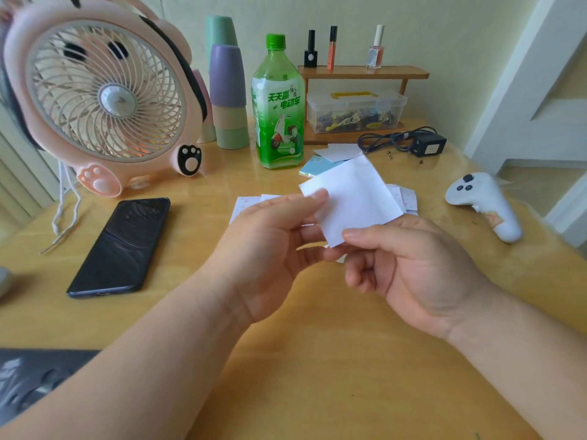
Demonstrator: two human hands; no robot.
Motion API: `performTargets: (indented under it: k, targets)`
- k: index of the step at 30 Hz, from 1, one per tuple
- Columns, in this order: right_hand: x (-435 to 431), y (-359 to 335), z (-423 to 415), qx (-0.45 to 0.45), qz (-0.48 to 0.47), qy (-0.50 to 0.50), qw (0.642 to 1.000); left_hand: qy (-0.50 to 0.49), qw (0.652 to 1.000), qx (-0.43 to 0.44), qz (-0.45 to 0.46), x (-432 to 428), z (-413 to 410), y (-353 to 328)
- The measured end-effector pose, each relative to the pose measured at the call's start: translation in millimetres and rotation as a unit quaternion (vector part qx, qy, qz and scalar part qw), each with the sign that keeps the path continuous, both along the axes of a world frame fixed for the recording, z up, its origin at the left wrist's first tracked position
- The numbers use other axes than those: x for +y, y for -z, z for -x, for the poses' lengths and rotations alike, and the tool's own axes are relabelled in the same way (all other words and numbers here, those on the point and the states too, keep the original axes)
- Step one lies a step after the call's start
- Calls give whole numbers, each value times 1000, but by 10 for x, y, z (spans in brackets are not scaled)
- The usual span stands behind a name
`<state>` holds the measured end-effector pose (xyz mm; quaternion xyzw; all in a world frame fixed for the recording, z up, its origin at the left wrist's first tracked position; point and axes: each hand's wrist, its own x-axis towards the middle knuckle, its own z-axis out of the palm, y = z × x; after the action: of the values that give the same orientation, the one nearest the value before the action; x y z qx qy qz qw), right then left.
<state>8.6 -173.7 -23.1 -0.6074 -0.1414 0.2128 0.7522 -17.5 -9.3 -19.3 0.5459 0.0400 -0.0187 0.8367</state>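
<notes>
A white square of paper [352, 200] is held up above the middle of the wooden table [317, 376]. My left hand [270, 246] pinches its left edge between thumb and fingers. My right hand [409, 262] pinches its lower corner between thumb and forefinger, the other fingers curled under. More small paper sheets [401, 196], some with a pink pattern, lie flat on the table behind and under the held sheet, partly hidden by it.
A black phone [122, 246] lies at left, a pink fan [101, 93] behind it. Stacked cups [227, 90], a green bottle [278, 106], a wooden shelf [362, 73] with a clear box [355, 111], a black adapter [425, 144] and a white controller [486, 204] stand further back and right.
</notes>
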Motion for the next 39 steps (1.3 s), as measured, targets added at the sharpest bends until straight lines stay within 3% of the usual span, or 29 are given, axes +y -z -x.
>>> performTargets:
  k: [6,10,13,17,19,21,22,24,29,33,39]
  targets:
    - [-54,33,-34,-35,70,-39,996,-77,996,26,-46,51,-32,66]
    - [-127,14,-37,-102,169,-101,975,-91,981,36,-165,49,-38,125]
    - [-230,-56,-112,-79,189,-93,974,-57,947,40,-315,105,-27,107]
    - [-405,-244,-261,-19,190,-10,982,28,879,59,-473,92,32,61]
    - [-521,-306,-329,-116,316,57,940,59,841,40,-537,81,51,61]
    - [-669,-354,-437,-235,444,154,851,86,794,22,-601,74,66,58]
    - [-731,-385,-482,-260,469,186,823,89,782,19,-617,69,71,61]
    - [-795,-419,-520,-252,497,188,809,84,772,16,-630,45,84,56]
    - [-668,-262,-487,-202,589,48,781,63,776,11,-628,26,64,64]
    - [-592,-141,-475,-223,653,16,723,8,809,12,-588,8,62,51]
    - [-552,-113,-426,-238,615,38,751,-89,848,14,-523,-3,65,-2]
